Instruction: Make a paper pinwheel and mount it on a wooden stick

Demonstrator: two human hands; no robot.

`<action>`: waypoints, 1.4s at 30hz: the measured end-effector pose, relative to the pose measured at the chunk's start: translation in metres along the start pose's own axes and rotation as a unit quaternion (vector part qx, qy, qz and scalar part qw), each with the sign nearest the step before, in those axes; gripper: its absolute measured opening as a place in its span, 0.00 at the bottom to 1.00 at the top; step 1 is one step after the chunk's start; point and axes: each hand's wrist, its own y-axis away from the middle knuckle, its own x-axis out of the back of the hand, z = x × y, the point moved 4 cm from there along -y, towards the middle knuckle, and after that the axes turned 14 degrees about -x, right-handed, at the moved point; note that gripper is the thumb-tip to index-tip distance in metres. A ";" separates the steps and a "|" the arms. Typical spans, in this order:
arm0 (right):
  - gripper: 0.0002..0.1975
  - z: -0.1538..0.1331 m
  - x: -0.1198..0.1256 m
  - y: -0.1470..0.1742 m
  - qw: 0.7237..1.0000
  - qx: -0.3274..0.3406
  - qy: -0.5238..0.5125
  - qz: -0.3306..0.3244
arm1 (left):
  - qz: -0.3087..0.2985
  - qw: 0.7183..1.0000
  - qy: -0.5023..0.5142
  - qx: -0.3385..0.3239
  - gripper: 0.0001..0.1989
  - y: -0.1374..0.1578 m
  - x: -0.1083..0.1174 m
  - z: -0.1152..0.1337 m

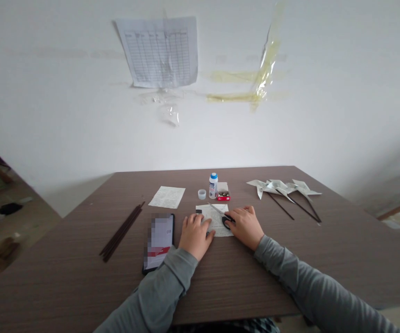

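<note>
A printed sheet of paper (217,226) lies on the table in front of me, partly covered by both hands. My left hand (196,235) rests on its left side with the fingers spread, holding nothing. On the right, my right hand (246,225) has its fingers curled at the black handles of a pair of scissors (215,208). The blades point up and left across the paper. Just beyond the sheet stand a white glue bottle (213,187) with a blue cap, a small clear cup (202,194) and a red box (223,195) of small pins or tacks.
A phone (160,240) lies left of my left hand, with several dark sticks (121,233) farther left. Another printed sheet (167,197) is at the back left. Paper pinwheels (279,187) on dark sticks lie at the right. A wall (200,143) rises behind the table (248,286).
</note>
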 end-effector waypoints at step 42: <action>0.13 -0.003 0.006 0.002 0.992 0.079 -0.085 -0.052 | -0.001 0.997 0.072 0.011 0.11 -0.005 0.008 0.003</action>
